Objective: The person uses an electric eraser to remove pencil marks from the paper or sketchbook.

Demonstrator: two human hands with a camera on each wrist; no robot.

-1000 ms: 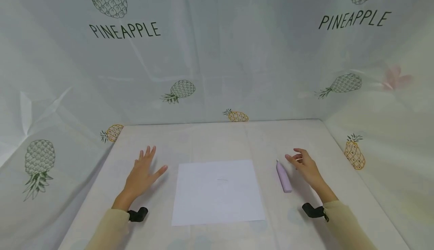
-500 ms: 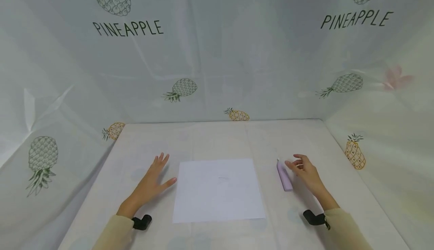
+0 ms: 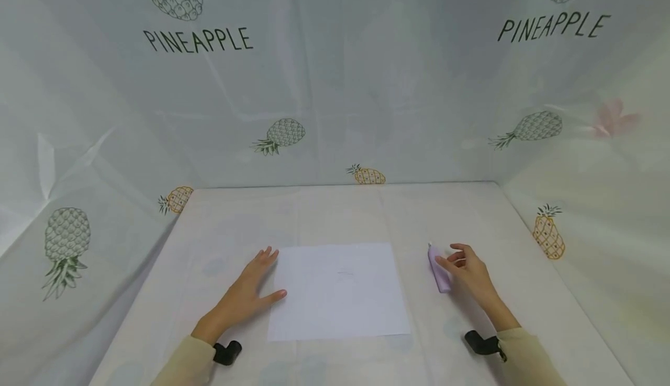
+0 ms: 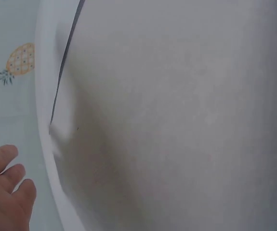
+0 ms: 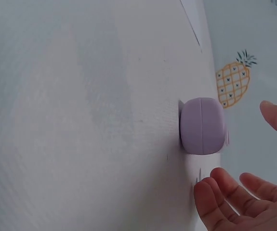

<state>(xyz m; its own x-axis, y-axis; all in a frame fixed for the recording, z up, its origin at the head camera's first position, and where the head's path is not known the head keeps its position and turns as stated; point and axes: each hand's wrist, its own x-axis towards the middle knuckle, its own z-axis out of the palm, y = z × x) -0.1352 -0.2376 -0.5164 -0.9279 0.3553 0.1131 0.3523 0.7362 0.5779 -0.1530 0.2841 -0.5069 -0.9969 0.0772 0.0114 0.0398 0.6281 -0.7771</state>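
— Nothing gripped! Left hand (image 3: 246, 299) spread at the left edge of the white paper sheet (image 3: 340, 310), contact impossible to tell; right hand (image 3: 473, 271) loosely bent and empty, just beside the lilac pen-shaped tool (image 3: 441, 281).

— Where's the danger?

— On the left, a skid, I'd say: uneven pressure could crease or slide the sheet. On the right, a thumb catching the rounded barrel off-centre might roll it away.

— And the tool's lie?

— On the pale tabletop (image 3: 335, 217), right of the sheet! Narrow tip pointing away from the person, canted slightly left; long axis running back to a blunt near end.
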